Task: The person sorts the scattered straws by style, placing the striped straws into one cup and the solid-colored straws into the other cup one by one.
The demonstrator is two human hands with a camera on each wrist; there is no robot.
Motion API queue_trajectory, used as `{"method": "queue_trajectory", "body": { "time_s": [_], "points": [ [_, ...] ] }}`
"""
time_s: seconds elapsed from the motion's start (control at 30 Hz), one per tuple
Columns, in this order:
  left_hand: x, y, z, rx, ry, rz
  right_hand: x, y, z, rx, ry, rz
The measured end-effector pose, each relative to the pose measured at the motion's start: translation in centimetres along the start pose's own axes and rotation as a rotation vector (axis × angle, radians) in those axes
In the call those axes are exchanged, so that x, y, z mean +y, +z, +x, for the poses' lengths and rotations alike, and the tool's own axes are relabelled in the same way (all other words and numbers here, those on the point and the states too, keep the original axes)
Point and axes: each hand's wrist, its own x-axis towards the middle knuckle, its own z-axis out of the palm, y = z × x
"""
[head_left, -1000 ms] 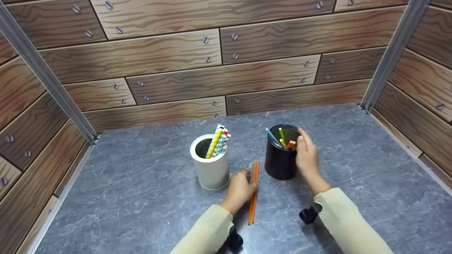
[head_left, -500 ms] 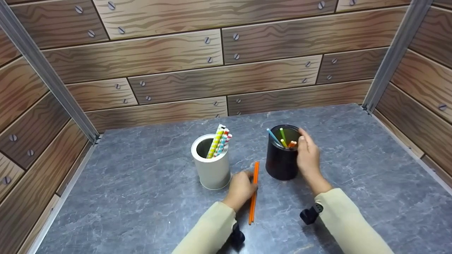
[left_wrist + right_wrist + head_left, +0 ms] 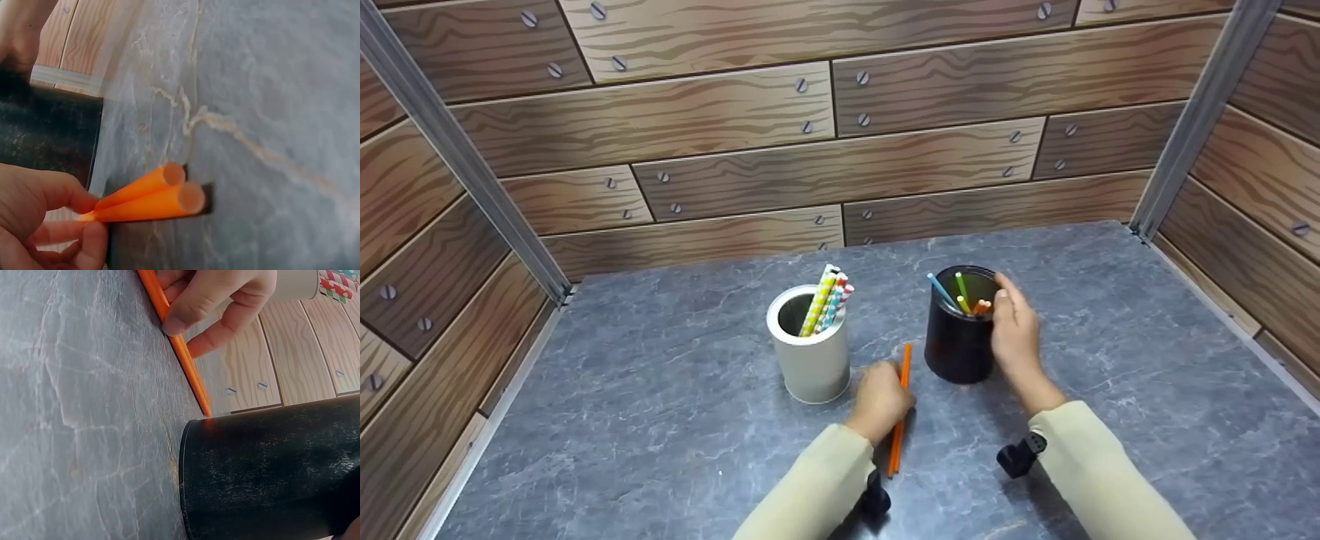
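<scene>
Two orange straws (image 3: pixel 896 451) lie side by side on the table between two cans. My left hand (image 3: pixel 883 397) pinches them between thumb and fingers near the middle of their length; in the left wrist view their round ends (image 3: pixel 191 198) point away from the fingertips. A black can (image 3: pixel 956 349) stands upright to the right, holding several blue, green, yellow and orange straws (image 3: pixel 940 289). Around its right side my right hand (image 3: pixel 1017 341) holds it, thumb near the rim. In the right wrist view the straws' far end comes close to the black can's base (image 3: pixel 194 461).
A white can (image 3: pixel 815 367) with several patterned paper straws (image 3: pixel 819 304) stands just left of my left hand. The grey marbled table (image 3: pixel 660 420) meets wood-print walls (image 3: pixel 720 180) at the back and both sides.
My left hand has shifted slightly right and over the orange straws, its fingers now closing on them. The right hand and both cans stay in place.
</scene>
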Motion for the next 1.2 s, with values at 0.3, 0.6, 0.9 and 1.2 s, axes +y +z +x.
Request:
{"method": "queue_trajectory", "body": {
  "time_s": [0.3,0.6,0.9,1.2],
  "points": [
    [0.33,0.42,-0.28,0.052,0.039,0.001,-0.24,-0.11,0.08,0.012,0.001,0.004],
    [0.02,0.17,-0.07,-0.001,-0.014,-0.088,-0.05,-0.02,0.02,0.017,-0.009,0.000],
    [-0.27,0.06,0.05,-0.024,-0.054,-0.138,0.14,0.03,0.04,0.023,0.000,-0.019],
    [-0.42,-0.34,0.01,-0.016,-0.082,-0.195,0.04,0.01,-0.02,0.004,0.010,-0.008]
  ]
}}
